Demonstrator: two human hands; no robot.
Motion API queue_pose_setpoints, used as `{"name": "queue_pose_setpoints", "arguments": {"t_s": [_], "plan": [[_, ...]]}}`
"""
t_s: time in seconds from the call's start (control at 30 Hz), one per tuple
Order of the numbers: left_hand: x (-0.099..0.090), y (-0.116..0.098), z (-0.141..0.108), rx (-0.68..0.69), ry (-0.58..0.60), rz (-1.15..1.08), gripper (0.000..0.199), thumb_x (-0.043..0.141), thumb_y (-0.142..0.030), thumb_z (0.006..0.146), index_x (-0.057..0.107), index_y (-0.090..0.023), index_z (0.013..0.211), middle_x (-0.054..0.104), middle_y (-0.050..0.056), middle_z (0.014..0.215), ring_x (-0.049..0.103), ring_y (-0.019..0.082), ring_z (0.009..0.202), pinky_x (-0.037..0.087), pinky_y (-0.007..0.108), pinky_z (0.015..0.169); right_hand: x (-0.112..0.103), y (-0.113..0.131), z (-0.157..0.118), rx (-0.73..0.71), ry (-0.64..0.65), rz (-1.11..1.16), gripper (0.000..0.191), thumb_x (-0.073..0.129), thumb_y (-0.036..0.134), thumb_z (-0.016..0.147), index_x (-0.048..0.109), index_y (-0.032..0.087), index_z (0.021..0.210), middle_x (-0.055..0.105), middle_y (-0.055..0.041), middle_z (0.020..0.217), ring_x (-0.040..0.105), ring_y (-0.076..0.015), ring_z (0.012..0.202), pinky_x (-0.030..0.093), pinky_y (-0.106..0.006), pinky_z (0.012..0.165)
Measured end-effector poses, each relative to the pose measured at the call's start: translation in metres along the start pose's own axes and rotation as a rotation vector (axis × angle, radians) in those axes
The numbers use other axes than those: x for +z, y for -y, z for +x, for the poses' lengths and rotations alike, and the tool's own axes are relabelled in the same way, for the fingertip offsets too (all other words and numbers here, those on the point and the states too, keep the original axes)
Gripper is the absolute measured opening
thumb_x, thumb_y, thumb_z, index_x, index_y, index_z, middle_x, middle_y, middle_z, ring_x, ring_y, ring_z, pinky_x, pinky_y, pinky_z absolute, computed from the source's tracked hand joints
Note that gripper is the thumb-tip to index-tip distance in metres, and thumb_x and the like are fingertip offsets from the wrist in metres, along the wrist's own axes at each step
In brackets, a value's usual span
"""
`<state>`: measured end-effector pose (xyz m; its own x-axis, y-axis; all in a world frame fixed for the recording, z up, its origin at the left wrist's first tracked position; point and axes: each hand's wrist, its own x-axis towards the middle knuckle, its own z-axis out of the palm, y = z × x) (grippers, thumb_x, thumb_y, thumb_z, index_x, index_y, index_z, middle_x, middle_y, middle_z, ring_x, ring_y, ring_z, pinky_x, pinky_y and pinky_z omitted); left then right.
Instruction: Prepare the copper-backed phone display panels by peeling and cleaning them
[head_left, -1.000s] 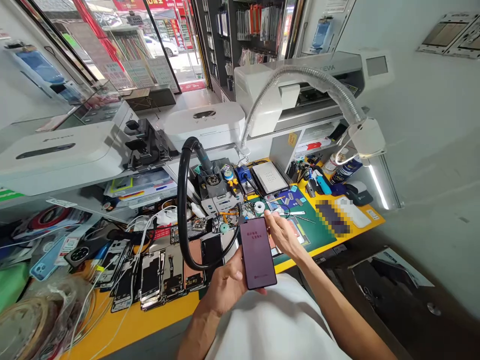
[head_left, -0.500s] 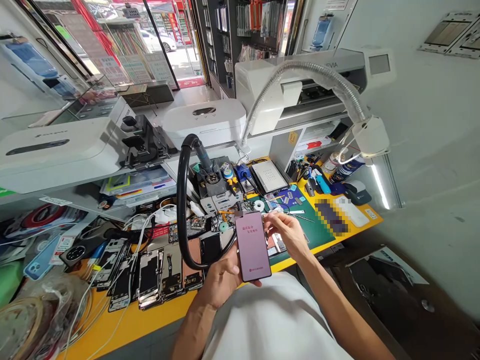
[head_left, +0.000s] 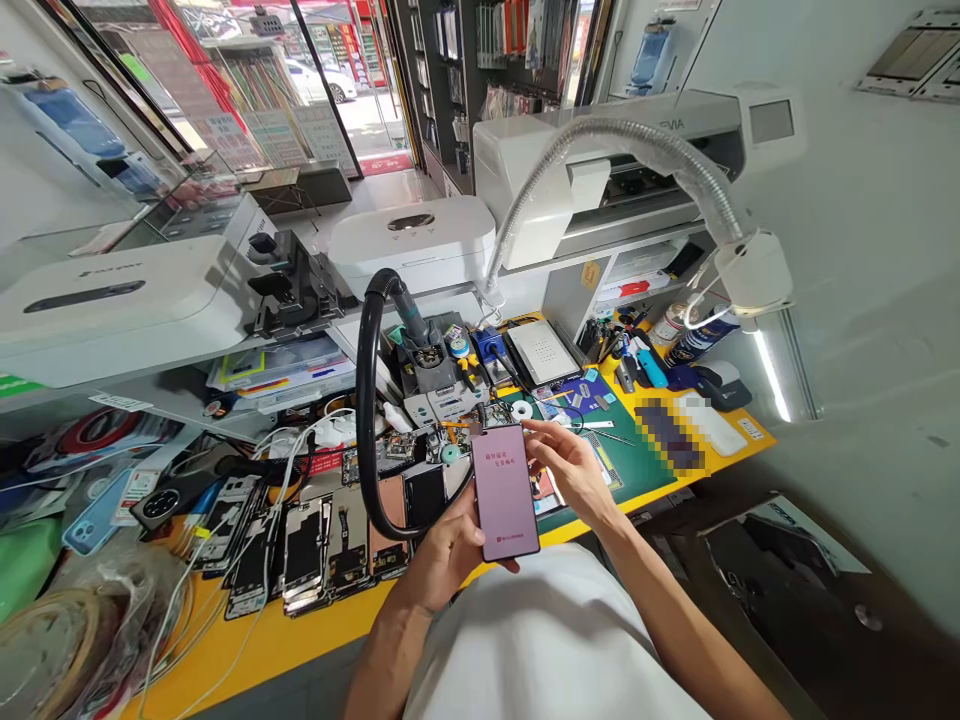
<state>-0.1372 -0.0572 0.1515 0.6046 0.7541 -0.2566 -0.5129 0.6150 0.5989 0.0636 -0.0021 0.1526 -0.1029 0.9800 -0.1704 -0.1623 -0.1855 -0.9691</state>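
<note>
A phone (head_left: 508, 495) with a lit pinkish-purple screen and red characters stands tilted towards me, near the bench's front edge. My left hand (head_left: 448, 555) is wrapped round its lower left side, thumb on the edge and fingers behind it. At the upper right corner of the phone is my right hand (head_left: 566, 465), its fingers bent and partly apart; the index fingertip is by the top edge. I see nothing held in it. Behind the phone lies a green mat (head_left: 630, 440) with small parts and tools on it.
A black hose (head_left: 365, 400) arches up left of the phone. Several opened phones and screens (head_left: 304, 545) line the yellow bench (head_left: 337, 625). A flexible lamp (head_left: 754, 275) hangs at the right. White machines (head_left: 412, 240) stand behind, and cables (head_left: 281, 500) trail at the left.
The right hand's fingers have spread a little at the phone's top corner. The left hand keeps its hold. The view has shifted slightly.
</note>
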Motion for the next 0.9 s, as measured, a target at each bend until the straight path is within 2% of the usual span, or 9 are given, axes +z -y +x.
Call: {"name": "queue_pose_setpoints", "arguments": {"t_s": [0.27,0.43,0.73,0.9], "plan": [[0.0006,-0.0016,0.0022,-0.017,-0.04,0.049,0.075,0.045,-0.008,0.077,0.046,-0.031,0.148,0.062,0.01,0.13,0.065,0.026,0.096,0.057,0.045,0.076,0.0011,0.002,0.0003,-0.018,-0.013,-0.001,0.042,0.073,0.048,0.084,0.069,0.019,0.114,0.066,-0.0015,0.086,0.059,-0.0152,0.071,0.053,-0.029,0.065],[-0.0002,-0.0017,0.0029,-0.026,-0.056,0.064,0.073,0.046,-0.009,0.079,0.045,-0.032,0.148,0.063,0.011,0.128,0.065,0.027,0.097,0.057,0.047,0.076,0.003,0.0028,0.0002,-0.033,-0.011,0.007,0.04,0.073,0.048,0.083,0.069,0.02,0.112,0.064,-0.0005,0.084,0.06,-0.0156,0.071,0.053,-0.029,0.063],[-0.0024,-0.0004,0.0007,-0.027,-0.084,0.067,0.071,0.049,-0.009,0.079,0.047,-0.031,0.146,0.066,0.009,0.12,0.065,0.024,0.094,0.056,0.04,0.076,0.007,0.0065,-0.0014,-0.039,-0.014,0.01,0.036,0.074,0.045,0.081,0.068,0.023,0.109,0.061,0.001,0.081,0.058,-0.0157,0.069,0.052,-0.029,0.062],[-0.0012,0.0,-0.0001,-0.025,-0.088,0.072,0.072,0.049,-0.009,0.079,0.045,-0.03,0.147,0.066,0.009,0.121,0.066,0.024,0.094,0.057,0.042,0.075,0.0077,0.008,-0.003,-0.05,-0.004,0.008,0.034,0.072,0.043,0.083,0.067,0.023,0.109,0.061,0.0011,0.081,0.057,-0.0153,0.069,0.052,-0.028,0.061]]}}
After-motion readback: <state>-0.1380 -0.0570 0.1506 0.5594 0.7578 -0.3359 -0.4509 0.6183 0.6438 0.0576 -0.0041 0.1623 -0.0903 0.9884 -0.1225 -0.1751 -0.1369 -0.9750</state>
